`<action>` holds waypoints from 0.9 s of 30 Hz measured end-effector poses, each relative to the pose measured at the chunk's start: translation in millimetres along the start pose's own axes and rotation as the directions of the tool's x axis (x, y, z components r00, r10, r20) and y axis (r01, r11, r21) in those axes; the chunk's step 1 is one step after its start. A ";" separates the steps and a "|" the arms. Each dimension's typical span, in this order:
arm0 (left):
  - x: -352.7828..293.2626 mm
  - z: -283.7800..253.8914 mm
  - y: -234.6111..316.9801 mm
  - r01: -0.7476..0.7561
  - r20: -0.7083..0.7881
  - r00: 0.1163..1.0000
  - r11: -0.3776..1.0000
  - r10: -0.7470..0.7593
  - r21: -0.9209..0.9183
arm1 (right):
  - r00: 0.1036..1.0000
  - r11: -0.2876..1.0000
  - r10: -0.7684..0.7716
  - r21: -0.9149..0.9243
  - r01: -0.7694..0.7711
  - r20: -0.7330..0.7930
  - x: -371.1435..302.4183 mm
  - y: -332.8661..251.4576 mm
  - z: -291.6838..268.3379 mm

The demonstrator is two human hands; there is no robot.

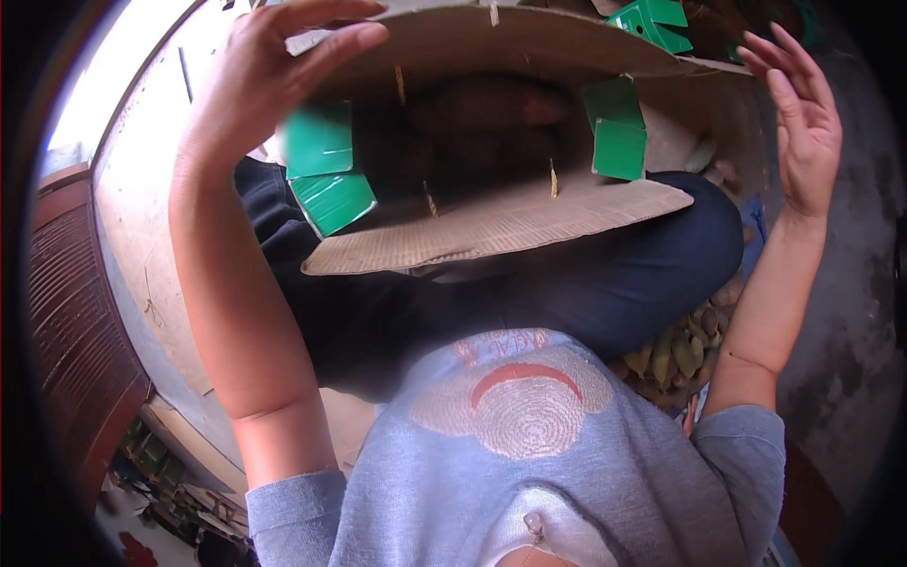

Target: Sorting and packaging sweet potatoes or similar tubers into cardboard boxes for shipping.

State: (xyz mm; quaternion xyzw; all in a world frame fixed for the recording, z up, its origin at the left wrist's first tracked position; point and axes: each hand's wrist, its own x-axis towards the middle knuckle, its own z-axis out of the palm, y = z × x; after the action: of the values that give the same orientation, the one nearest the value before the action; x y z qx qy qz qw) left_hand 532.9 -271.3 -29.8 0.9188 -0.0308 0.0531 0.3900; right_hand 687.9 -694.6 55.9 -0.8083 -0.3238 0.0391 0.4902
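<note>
An open cardboard box [501,260] stands in front of my crossed legs, its near flap folded out toward me. Short green flaps [333,203] show on its left side and more green flaps [619,146] on its right. Thin yellowish twisted ties poke through the cardboard. Inside, in deep shadow, lie rounded brownish shapes [491,102], one reddish at its end. My left hand [274,71] is raised by the left end of the far flap [567,36], thumb and fingers apart. Over at that flap's right end, my right hand [801,118] is up with fingers spread, holding nothing visible.
Greenish-yellow elongated fruits [680,350] lie on the floor beside my right knee. A dark red slatted wooden piece [76,312] stands at the far left. Behind the box is another green folded piece [654,24]. Grey concrete floor [846,350] extends on the right.
</note>
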 end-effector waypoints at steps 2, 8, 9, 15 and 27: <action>-13.0 -16.2 -5.2 -0.007 -0.014 1.000 0.995 0.009 0.095 | 0.961 0.997 0.079 0.043 -0.070 -0.267 -21.8 37.0 -25.6; -13.7 -37.2 -61.6 -0.116 -0.109 0.984 0.976 0.138 0.185 | 0.740 0.846 0.525 0.158 -0.510 -0.420 -161.0 171.1 -60.8; -9.2 -36.3 -62.5 -0.182 -0.093 0.975 0.964 0.203 0.195 | 0.695 0.805 0.588 0.214 -0.554 -0.413 -187.9 189.1 -55.4; -15.4 -32.4 -59.3 -0.046 -0.209 0.976 0.996 0.061 0.075 | 0.659 0.764 0.645 0.308 -0.567 -0.387 -258.2 180.9 20.3; -13.3 -14.2 -52.9 0.124 -0.379 0.913 0.988 -0.148 -0.087 | 0.501 0.666 0.745 0.499 -0.553 -0.440 -406.3 197.3 85.8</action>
State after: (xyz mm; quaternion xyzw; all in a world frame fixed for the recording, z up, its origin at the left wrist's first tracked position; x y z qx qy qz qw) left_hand 523.8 -224.2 -59.3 0.8780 0.1087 0.2040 0.4192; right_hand 431.2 -918.1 -253.1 -0.7530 0.1957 0.0062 0.6282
